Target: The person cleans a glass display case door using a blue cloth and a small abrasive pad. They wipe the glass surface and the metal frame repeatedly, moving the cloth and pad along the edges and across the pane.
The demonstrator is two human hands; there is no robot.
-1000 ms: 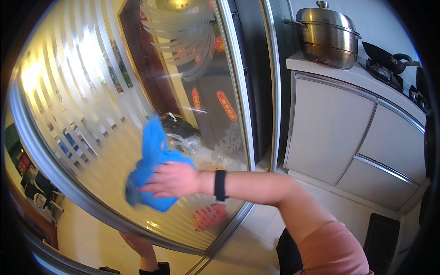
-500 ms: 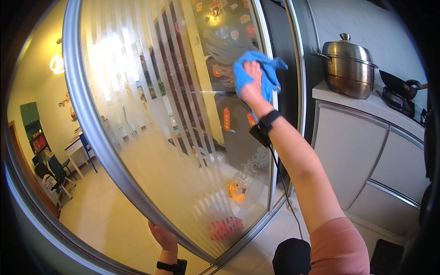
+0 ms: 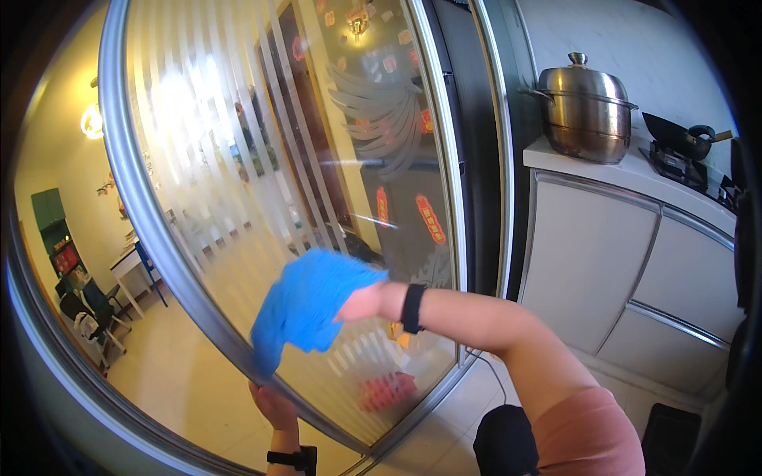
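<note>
A blue cloth [image 3: 309, 301] hangs from my right hand [image 3: 361, 305], which grips it against or just in front of the glass door panel [image 3: 230, 278]. The cloth is smeared by motion and drapes toward the panel's left edge, hiding part of the glass. White stripes and a leafy frosted pattern cover the glass. Lower down, my left hand [image 3: 274, 407] holds the panel's grey metal frame [image 3: 159, 214], its fingertips partly hidden at the edge. Both wrists wear black bands.
On the right, a large steel pot [image 3: 586, 111] stands on a white counter [image 3: 548, 155], beside a black wok [image 3: 675, 136] on a gas stove. White cabinets [image 3: 591, 254] lie below. Left of the door, a room holds chairs [image 3: 95, 305] and a table. A dark cable hangs near my right arm.
My right hand has swept the blue cloth down and left, from the upper right of the glass to its lower left. The left hand stays on the frame. The view has shifted slightly.
</note>
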